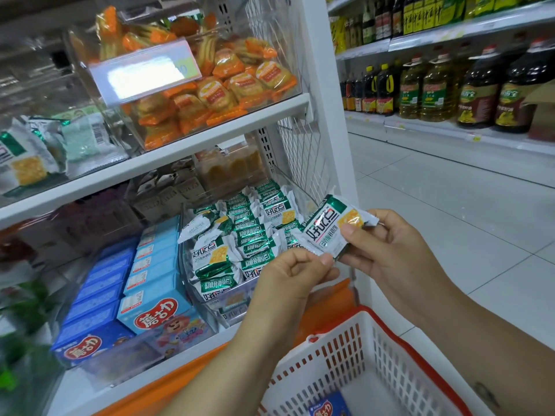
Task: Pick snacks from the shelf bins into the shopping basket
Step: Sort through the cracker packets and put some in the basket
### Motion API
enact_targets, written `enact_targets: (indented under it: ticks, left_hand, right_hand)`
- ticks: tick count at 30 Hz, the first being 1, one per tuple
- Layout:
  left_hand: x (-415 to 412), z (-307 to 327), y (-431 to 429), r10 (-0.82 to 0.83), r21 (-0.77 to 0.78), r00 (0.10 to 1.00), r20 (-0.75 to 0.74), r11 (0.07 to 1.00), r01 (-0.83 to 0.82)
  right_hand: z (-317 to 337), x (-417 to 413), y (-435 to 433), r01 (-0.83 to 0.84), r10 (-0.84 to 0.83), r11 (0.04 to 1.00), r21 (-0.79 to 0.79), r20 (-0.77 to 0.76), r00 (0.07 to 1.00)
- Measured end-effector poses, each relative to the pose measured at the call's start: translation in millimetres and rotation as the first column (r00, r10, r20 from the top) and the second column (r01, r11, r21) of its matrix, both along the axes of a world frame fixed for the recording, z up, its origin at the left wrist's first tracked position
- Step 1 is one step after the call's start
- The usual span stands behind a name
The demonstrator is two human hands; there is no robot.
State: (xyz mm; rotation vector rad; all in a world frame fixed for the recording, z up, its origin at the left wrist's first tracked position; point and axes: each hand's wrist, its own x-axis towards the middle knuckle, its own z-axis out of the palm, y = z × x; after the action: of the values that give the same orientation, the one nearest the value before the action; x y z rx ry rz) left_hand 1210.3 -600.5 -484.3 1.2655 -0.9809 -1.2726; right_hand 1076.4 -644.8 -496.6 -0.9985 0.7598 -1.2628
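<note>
Between the clear bin (pixel 216 298) and the shopping basket (pixel 345 355), holds up one green and white snack packet (pixel 327 228) in both hands. Pinches its lower corner with the left hand (pixel 295 274), thumb and finger tight on the edge, other fingers curled in. Grips its other end with the right hand (pixel 387 250), thumb on the front, fingers behind. Tilts the packet, printed side up, just right of the bin full of the same green packets on the lower shelf. Stands by blue boxes (pixel 120 295) lined up left of that bin, orange packets (pixel 228 82) one shelf up, big oil bottles (pixel 435 88) across the aisle. Has one blue box (pixel 329 405) lying in the white basket with the red rim.
</note>
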Motion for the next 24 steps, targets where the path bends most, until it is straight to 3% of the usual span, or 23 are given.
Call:
enact_targets:
  ticks: [8,16,24]
  left_hand:
    - [8,2,-3,-0.044,-0.064,0.999,-0.011,0.997,0.043]
    - [15,0,1,-0.046,-0.041,0.998,0.037,0.998,0.048]
    - [24,6,-4,0.077,-0.17,0.997,-0.026,0.982,-0.08]
  right_hand:
    - [0,-2,-3,-0.121,0.093,0.982,0.144,0.188,0.978]
    - [0,-1,-3,-0.163,0.141,0.979,0.125,0.166,0.976]
    - [2,-1,-1,-0.171,0.155,0.982,0.086,0.166,0.974]
